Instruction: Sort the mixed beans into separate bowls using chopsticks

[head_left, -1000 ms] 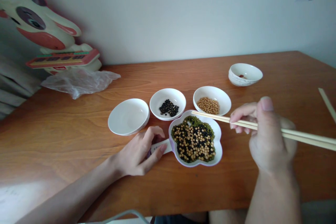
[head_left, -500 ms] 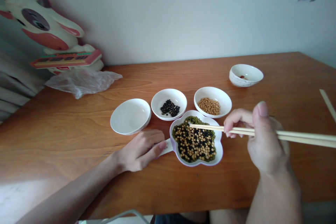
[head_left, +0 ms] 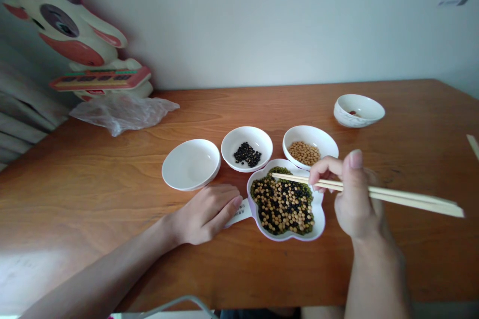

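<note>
My right hand [head_left: 355,199] grips a pair of wooden chopsticks [head_left: 407,198], tips together over the upper left of a flower-shaped white dish [head_left: 319,219] with a lilac edge. Whether a bean sits between the tips I cannot tell. Mixed black, tan and green beans [head_left: 284,204] cover the dish's bottom. My left hand [head_left: 211,212] lies at the left, its fingers closed over the end of the dish's labelled handle [head_left: 241,211]. Behind the dish stand a bowl of black beans [head_left: 247,154], a bowl of tan soybeans [head_left: 304,152] and an empty white bowl [head_left: 190,164].
At the back right is a patterned white bowl [head_left: 359,110] with something small and reddish inside. A cow-shaped toy keyboard [head_left: 101,79] and a crumpled clear plastic bag [head_left: 125,112] occupy the back left. A pale strip [head_left: 473,146] lies at the right edge.
My right hand has moved left, closer to the dish, and the chopsticks' rear ends now show. The tips stay over the upper left of the dish. The view has shifted slightly; my left hand keeps its place.
</note>
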A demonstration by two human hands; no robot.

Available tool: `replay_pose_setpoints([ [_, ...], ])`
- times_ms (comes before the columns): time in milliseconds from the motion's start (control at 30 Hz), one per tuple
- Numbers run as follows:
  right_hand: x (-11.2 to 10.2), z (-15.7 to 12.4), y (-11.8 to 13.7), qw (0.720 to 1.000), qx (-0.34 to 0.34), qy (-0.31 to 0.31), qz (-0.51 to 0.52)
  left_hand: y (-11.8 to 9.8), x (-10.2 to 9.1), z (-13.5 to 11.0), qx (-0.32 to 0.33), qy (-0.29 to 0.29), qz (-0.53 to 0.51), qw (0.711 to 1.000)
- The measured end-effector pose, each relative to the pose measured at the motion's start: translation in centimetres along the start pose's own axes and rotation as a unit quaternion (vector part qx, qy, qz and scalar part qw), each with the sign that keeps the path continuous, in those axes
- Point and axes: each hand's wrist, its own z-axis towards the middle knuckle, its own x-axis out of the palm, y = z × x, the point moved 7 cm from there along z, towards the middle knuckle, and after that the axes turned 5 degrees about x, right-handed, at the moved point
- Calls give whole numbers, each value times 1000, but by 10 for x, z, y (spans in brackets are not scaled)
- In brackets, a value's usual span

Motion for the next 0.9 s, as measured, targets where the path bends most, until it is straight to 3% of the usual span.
replay_pose_setpoints([
  [400,8,-2,7,998,-39,18,-39,-2,0,-1,0,1,9,1000],
  [900,9,-1,5,999,-29,15,-39,-1,1,0,-3,6,11,1000],
])
